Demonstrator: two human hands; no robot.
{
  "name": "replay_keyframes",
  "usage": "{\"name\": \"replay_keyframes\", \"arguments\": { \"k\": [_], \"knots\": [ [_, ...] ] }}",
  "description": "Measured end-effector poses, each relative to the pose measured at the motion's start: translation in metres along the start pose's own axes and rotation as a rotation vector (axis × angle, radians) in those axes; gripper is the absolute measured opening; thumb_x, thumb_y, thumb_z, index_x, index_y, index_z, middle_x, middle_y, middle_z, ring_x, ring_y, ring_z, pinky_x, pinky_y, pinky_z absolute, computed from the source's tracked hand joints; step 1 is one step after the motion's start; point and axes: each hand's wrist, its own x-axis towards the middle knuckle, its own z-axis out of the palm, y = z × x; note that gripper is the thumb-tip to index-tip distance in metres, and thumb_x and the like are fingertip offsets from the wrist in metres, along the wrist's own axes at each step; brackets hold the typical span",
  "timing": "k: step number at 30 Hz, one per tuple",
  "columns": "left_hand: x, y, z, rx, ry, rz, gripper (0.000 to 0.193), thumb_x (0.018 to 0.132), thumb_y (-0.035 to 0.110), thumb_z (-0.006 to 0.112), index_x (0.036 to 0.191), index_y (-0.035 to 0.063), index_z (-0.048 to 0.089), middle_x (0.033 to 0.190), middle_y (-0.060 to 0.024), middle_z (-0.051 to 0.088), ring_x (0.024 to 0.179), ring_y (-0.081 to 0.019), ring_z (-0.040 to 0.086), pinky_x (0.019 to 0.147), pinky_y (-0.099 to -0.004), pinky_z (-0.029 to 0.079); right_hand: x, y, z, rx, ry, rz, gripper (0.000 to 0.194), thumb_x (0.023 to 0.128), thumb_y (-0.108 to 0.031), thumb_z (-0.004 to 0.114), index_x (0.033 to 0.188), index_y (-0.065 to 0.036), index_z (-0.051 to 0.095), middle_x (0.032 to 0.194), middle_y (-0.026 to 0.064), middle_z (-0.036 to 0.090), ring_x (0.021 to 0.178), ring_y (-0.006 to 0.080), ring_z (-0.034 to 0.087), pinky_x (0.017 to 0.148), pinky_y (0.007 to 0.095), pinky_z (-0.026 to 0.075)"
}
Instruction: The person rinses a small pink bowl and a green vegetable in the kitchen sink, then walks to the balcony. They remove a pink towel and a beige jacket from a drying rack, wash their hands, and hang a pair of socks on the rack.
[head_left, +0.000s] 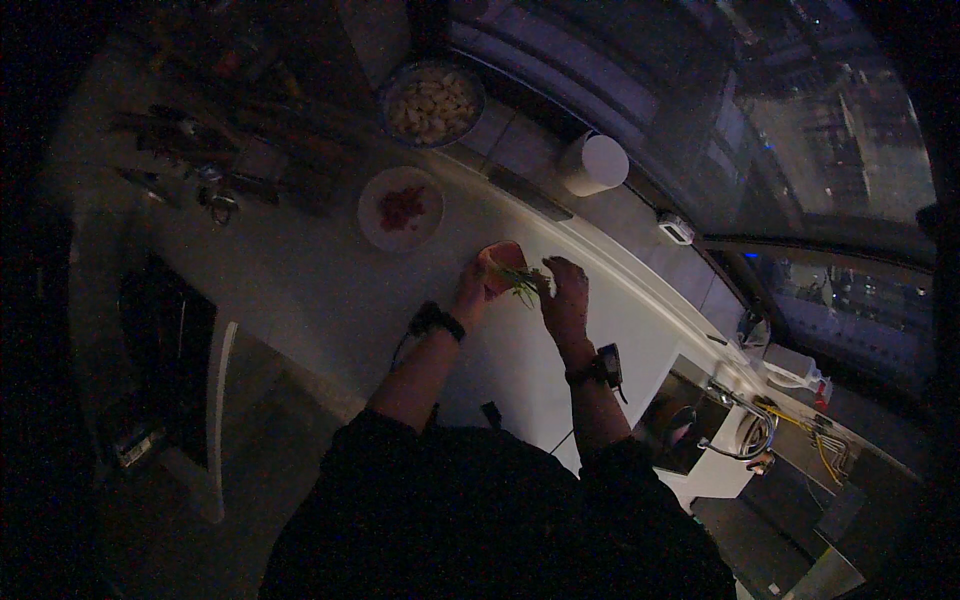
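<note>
My left hand (471, 289) is closed around the side of a small orange-brown cup or bowl (504, 257), its opening tilted to the right. Thin green stalks (523, 283), like herbs or chopped scallion, stick out over the rim. Just right of it is my right hand (566, 300), with a gap showing between thumb and forefinger. The stalks reach its thumb tip; the dim light hides whether the fingers grip them. Both hands are above a pale countertop (480, 367), and a dark band with a small device is on each wrist.
A plate (367, 225) with chopped reddish food lies beyond my left hand. Farther back are a bowl of pale pieces (435, 109) and a white paper roll (600, 161) on the window ledge. A sink (675, 420) with a faucet (750, 442) lies right; dark clutter (217, 165) lies far left.
</note>
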Motion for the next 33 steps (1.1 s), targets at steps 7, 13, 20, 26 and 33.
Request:
{"name": "replay_keyframes", "arguments": {
  "k": [7,13,20,26,33],
  "knots": [
    [0.038,-0.034,-0.041,0.023,0.180,-0.068,0.058,0.100,0.052,0.053,0.142,0.0133,0.046,0.138,-0.0071,0.053,0.119,-0.0207,0.059,0.093,-0.0387,0.055,-0.062,0.020,-0.013,0.128,0.003,0.142,0.022,0.093,-0.012,0.066,0.114,-0.006,0.064,0.115,0.0164,0.065,0.107,0.0370,0.061,0.092,0.0468,0.049],
    [0.072,-0.054,-0.065,0.574,0.275,0.403,0.034,0.097,0.024,0.063,0.123,0.0030,0.058,0.116,-0.0110,0.065,0.103,-0.0197,0.065,0.078,-0.0368,0.056,-0.106,0.024,-0.015,0.190,-0.057,0.310,0.018,0.093,-0.011,0.066,0.111,-0.006,0.066,0.112,0.0153,0.065,0.105,0.0362,0.062,0.089,0.0449,0.051],
    [0.034,0.016,-0.040,0.614,0.353,0.126,0.043,0.096,0.037,0.064,0.120,0.0024,0.054,0.111,-0.0151,0.063,0.087,-0.0268,0.067,0.073,-0.0406,0.057,-0.124,0.024,-0.013,0.234,-0.113,0.391,0.019,0.094,-0.012,0.066,0.112,-0.007,0.066,0.112,0.0148,0.065,0.104,0.0334,0.064,0.087,0.0417,0.054],
    [0.052,-0.014,-0.062,0.765,0.507,0.174,0.018,0.091,0.018,0.064,0.086,0.0012,0.065,0.074,-0.0040,0.061,0.069,-0.0170,0.059,0.063,-0.0354,0.048,-0.134,0.030,-0.009,0.213,-0.079,0.306,0.017,0.094,-0.011,0.064,0.111,-0.008,0.066,0.111,0.0111,0.066,0.095,0.0276,0.065,0.076,0.0375,0.054],
    [0.077,-0.028,-0.093,0.888,0.320,0.306,0.025,0.092,0.026,0.065,0.082,0.0028,0.064,0.074,-0.0050,0.061,0.074,-0.0175,0.059,0.066,-0.0373,0.047,-0.164,0.045,-0.015,0.221,-0.040,0.382,0.023,0.091,-0.009,0.067,0.114,-0.008,0.066,0.108,0.0115,0.067,0.096,0.0269,0.066,0.077,0.0376,0.055]
  ]
}}
